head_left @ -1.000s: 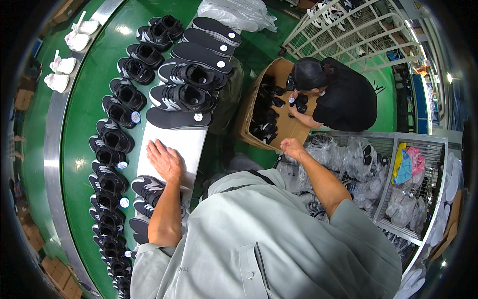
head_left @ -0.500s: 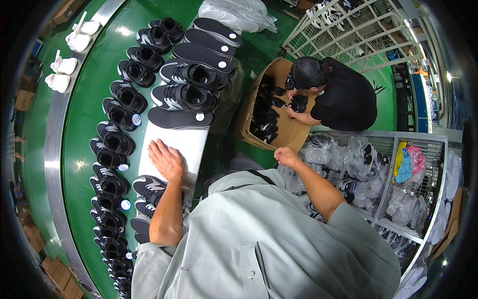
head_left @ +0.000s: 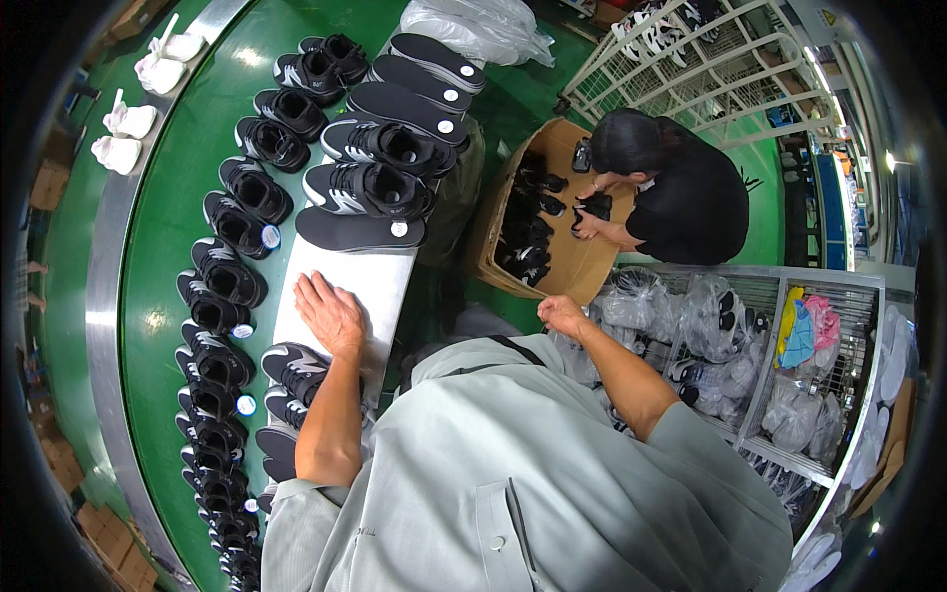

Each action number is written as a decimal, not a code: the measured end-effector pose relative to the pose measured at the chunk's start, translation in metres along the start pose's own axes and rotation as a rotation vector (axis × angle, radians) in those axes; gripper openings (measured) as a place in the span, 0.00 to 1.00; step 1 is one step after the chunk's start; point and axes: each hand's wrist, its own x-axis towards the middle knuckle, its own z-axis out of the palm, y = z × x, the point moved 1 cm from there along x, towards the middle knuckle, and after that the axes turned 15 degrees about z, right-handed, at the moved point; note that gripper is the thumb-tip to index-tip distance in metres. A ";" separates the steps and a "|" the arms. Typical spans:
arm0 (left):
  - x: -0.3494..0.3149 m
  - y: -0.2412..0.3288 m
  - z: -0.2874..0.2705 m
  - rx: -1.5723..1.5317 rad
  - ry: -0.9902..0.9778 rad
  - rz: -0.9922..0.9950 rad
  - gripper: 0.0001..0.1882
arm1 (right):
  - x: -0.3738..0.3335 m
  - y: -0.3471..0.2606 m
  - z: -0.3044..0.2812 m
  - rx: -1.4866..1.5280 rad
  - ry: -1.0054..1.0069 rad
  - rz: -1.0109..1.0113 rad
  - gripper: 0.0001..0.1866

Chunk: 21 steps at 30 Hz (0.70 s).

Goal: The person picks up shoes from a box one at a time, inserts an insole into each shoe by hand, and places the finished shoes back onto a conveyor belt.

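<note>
My left hand (head_left: 333,318) lies flat, fingers spread, on a bare part of the white bench top (head_left: 380,296). Just beyond its fingertips is a black insole-shaped piece (head_left: 345,233) with a white round sticker. Black-and-white sneakers (head_left: 370,187) stand behind that piece, and another sneaker (head_left: 296,370) is beside my left wrist. My right hand (head_left: 563,315) is closed, fingers curled, at the near edge of an open cardboard box (head_left: 485,247). Whatever its fingers hold, if anything, is hidden. Black shoes (head_left: 523,242) fill the left part of the box.
A co-worker (head_left: 691,192) in black bends over the box, both hands on a black shoe (head_left: 592,209). Rows of black sneakers (head_left: 237,271) line the green surface at left. A wire rack (head_left: 750,434) with plastic-bagged items stands at right; a wheeled cage cart (head_left: 691,84) is behind.
The co-worker's head has shifted to the right and the black shoe in their hands has turned a little. My right hand has moved slightly left; my left hand stays on the bench.
</note>
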 end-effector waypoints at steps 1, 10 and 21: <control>-0.001 -0.001 0.002 0.011 0.008 0.007 0.29 | 0.000 -0.001 -0.001 -0.017 -0.030 0.002 0.09; -0.001 -0.003 0.003 0.038 0.004 -0.004 0.29 | 0.019 -0.025 -0.069 -0.113 0.426 -0.271 0.04; -0.001 -0.003 0.007 0.041 -0.026 -0.007 0.30 | -0.017 -0.138 -0.220 -0.746 0.946 -0.587 0.12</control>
